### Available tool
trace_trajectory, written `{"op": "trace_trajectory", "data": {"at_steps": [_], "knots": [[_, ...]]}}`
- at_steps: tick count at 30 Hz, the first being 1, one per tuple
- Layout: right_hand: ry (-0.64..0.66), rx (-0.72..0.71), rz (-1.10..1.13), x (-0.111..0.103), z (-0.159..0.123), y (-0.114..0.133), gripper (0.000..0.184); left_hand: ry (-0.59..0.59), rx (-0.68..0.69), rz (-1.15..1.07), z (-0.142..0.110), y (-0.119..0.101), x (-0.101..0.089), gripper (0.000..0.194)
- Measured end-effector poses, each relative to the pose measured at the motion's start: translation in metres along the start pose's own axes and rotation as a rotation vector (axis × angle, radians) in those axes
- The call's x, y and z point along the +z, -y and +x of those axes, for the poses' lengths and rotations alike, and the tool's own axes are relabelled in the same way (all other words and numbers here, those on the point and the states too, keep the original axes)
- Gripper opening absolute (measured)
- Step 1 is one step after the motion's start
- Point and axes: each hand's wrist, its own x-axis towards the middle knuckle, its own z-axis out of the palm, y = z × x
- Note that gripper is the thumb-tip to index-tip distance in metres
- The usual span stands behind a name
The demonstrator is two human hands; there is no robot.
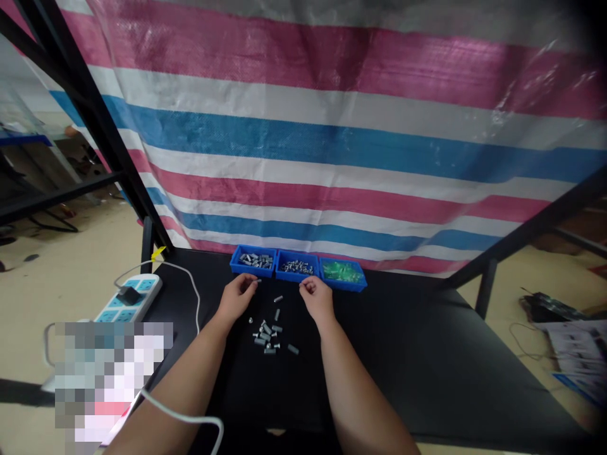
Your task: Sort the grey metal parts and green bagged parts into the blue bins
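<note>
Both my arms reach forward over a black table (427, 354). My left hand (238, 296) rests just in front of the left blue tray (253, 260), fingers curled in a pinch on a small grey metal piece. My right hand (315, 296) sits in front of the middle blue tray (297, 265), fingers curled, and what they hold is too small to make out. Between and behind the hands lies a loose pile of small grey metal screws and sleeves (268, 335). A third blue tray (342, 273) at the right holds green parts.
A pink, blue and white striped tarp (332, 139) hangs behind the table. A white power strip (130, 298) with a black plug lies at the table's left edge, its white cable (190, 417) running toward me. Black frame bars (95, 120) stand at both sides.
</note>
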Motion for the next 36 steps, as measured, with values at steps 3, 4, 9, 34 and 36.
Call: {"op": "trace_trajectory", "data": {"at_steps": [3, 4, 9, 34, 36], "knots": [[0.120, 0.023, -0.040, 0.001, -0.002, -0.002, 0.013, -0.046, -0.014, -0.075, 0.003, -0.003, -0.001, 0.038], [0.137, 0.029, -0.049, 0.002, -0.002, -0.002, 0.013, -0.070, -0.019, -0.102, 0.005, -0.005, -0.002, 0.040], [0.196, 0.041, -0.088, -0.001, -0.004, 0.000, 0.012, -0.231, 0.032, -0.175, 0.019, -0.023, -0.009, 0.044], [0.346, 0.021, -0.126, -0.004, -0.006, 0.005, 0.010, -0.191, 0.218, -0.141, 0.009, -0.114, -0.037, 0.036], [0.350, 0.011, -0.127, -0.003, -0.007, 0.005, 0.012, -0.172, 0.187, -0.110, 0.000, -0.103, -0.037, 0.036]]}}
